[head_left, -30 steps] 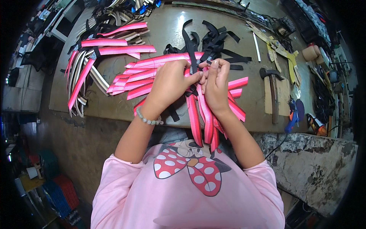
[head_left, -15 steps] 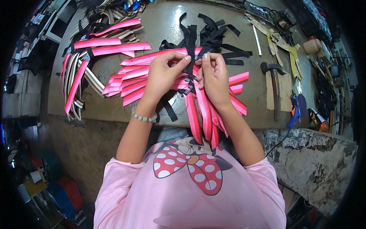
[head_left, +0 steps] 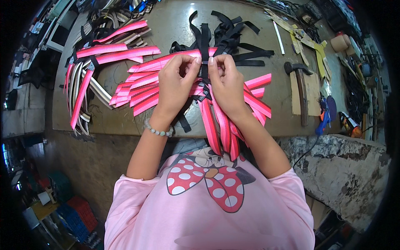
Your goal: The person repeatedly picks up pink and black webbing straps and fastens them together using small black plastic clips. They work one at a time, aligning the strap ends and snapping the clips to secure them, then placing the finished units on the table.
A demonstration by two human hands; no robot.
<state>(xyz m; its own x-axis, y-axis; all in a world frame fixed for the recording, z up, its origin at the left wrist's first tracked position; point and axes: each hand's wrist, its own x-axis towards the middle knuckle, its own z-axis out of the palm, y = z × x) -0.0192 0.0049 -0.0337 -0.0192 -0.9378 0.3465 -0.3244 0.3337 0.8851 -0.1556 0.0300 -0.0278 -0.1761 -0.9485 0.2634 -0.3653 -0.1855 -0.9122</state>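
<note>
A black webbing strap [head_left: 204, 39] runs up the middle of the table, over the pile of pink striped webbing straps [head_left: 143, 93]. My left hand [head_left: 177, 83] pinches its left edge between thumb and bent fingers. Opposite it, my right hand [head_left: 226, 85] is also closed in a pinch at the strap's right edge, thumbtip close to the other. Whatever small part lies between the fingertips is mostly hidden. Several pink straps [head_left: 210, 127] hang over the table's front edge below my hands. Loose black strap ends [head_left: 227, 31] spread out beyond them.
On the left lies another bundle of pink and beige-striped straps [head_left: 85, 87]. A hammer [head_left: 301, 91] rests on a piece of cardboard at right, near a blue-handled tool [head_left: 323, 121]. A white stick [head_left: 278, 37] and yellow strips [head_left: 318, 58] lie farther back.
Both hands have shifted slightly left along with the black strap. The right fingertips now press at the strap's edge, and the view has turned slightly.
</note>
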